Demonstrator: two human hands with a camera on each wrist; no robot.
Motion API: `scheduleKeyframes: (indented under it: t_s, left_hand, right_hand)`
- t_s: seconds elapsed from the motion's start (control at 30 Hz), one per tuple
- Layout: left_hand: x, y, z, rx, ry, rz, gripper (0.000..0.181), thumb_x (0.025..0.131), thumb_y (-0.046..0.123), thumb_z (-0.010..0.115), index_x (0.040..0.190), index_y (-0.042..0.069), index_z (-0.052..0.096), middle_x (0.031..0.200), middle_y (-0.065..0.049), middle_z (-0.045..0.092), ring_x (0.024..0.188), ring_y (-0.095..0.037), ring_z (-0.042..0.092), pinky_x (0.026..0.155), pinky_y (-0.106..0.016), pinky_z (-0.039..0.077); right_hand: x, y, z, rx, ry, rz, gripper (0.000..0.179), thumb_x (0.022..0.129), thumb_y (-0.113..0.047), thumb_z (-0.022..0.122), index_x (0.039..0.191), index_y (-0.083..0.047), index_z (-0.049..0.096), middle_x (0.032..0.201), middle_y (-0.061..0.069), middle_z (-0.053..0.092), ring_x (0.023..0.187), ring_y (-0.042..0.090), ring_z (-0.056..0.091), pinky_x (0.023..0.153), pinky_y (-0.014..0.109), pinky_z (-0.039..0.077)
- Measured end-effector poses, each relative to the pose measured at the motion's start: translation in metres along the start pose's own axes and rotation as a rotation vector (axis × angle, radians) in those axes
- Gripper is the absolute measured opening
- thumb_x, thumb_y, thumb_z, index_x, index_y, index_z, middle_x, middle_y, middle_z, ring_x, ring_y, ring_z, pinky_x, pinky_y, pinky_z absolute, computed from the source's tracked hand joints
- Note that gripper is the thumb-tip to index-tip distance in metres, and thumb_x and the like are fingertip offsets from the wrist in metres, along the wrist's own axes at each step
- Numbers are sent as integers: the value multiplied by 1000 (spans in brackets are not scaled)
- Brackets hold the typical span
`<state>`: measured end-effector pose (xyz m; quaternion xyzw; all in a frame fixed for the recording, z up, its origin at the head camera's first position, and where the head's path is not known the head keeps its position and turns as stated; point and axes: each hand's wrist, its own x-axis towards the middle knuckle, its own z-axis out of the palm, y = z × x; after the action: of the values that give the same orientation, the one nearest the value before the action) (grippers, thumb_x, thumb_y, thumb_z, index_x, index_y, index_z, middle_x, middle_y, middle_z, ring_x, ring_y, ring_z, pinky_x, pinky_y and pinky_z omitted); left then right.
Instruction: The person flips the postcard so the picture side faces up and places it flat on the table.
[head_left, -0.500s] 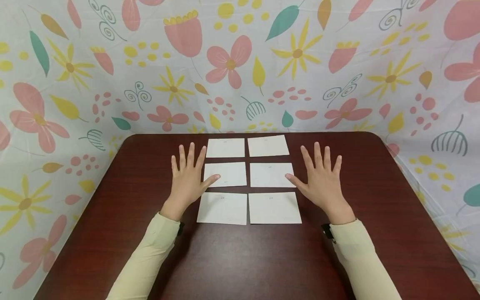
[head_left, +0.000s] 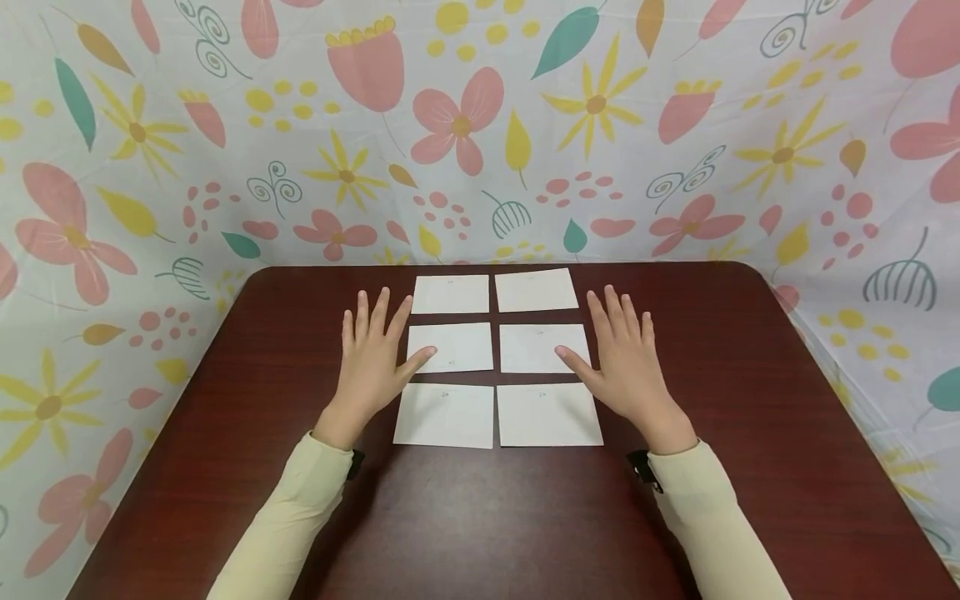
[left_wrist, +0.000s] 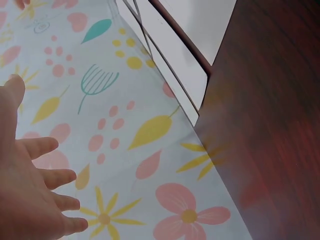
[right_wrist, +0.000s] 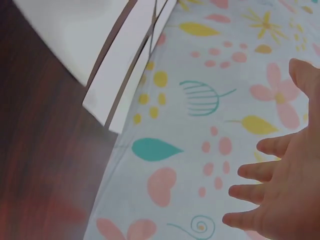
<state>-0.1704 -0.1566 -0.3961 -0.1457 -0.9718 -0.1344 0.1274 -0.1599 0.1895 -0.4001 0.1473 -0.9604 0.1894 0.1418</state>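
Observation:
Several white paper cards lie on the table in two columns and three rows, each with a tiny mark too small to read. In the head view, my left hand [head_left: 367, 362] is held over the left side of the cards, fingers straight and spread, its thumb overlapping the middle-left card [head_left: 457, 340]. My right hand [head_left: 628, 362] mirrors it on the other side, thumb over the middle-right card [head_left: 525, 350]. Neither holds anything. Both wrist views show the hands raised, with cards [left_wrist: 172, 45] beyond them. Nearest me are the bottom-left card [head_left: 444, 423] and the bottom-right card [head_left: 550, 425].
The dark reddish-brown table [head_left: 480, 525] has rounded far corners. Behind it and along its sides hangs a white cloth [head_left: 480, 200] printed with flowers and leaves. Dark bands [head_left: 643, 468] show at both cuffs of the pale sleeves [head_left: 720, 517].
My right hand has shifted left, toward the cards, and its fingers are closer together. The left hand has barely moved. The cards lie as before.

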Motion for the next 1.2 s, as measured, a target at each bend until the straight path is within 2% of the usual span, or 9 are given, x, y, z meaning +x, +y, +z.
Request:
scheduleKeyframes:
  t_s: [0.3, 0.57, 0.77, 1.0, 1.2]
  left_hand:
    - [-5, 0, -2, -130, 36, -12, 74, 93, 50, 57, 151, 13, 31, 157, -18, 18, 146, -37, -2, 114, -58, 4]
    - [-12, 4, -3, -296, 24, -77, 71, 96, 41, 57, 150, 4, 30, 157, -20, 18, 146, -36, 3, 110, -64, 13]
    - [-19, 6, -2, -412, -21, -132, 70, 97, 36, 56, 150, 2, 26, 156, -20, 18, 145, -38, 8, 109, -65, 15]
    - [-27, 3, 4, -535, -89, -173, 66, 98, 25, 56, 150, 0, 25, 154, -22, 23, 142, -39, 20, 110, -58, 25]
    - [-33, 0, 10, -564, -167, -202, 64, 97, 19, 57, 149, -2, 26, 151, -23, 29, 140, -39, 26, 110, -56, 26]
  right_hand:
    - [1, -16, 5, 139, -22, -53, 81, 95, -46, 55, 151, 0, 20, 157, 23, 15, 144, 41, 13, 112, 62, 12]
    - [3, -36, 9, 359, -107, -41, 78, 96, -42, 56, 152, -3, 18, 158, 16, 16, 145, 33, 15, 112, 57, 20]
    - [-1, -54, 18, 492, -182, -11, 75, 96, -34, 59, 152, -4, 19, 156, 16, 23, 143, 31, 22, 112, 52, 25]
    - [-11, -69, 35, 625, -270, 27, 68, 97, -27, 59, 151, -4, 24, 150, 21, 35, 128, 43, 45, 100, 54, 41]
    - [-17, -81, 46, 733, -373, 19, 66, 96, -15, 59, 149, 2, 24, 148, 26, 35, 131, 41, 42, 104, 51, 38]
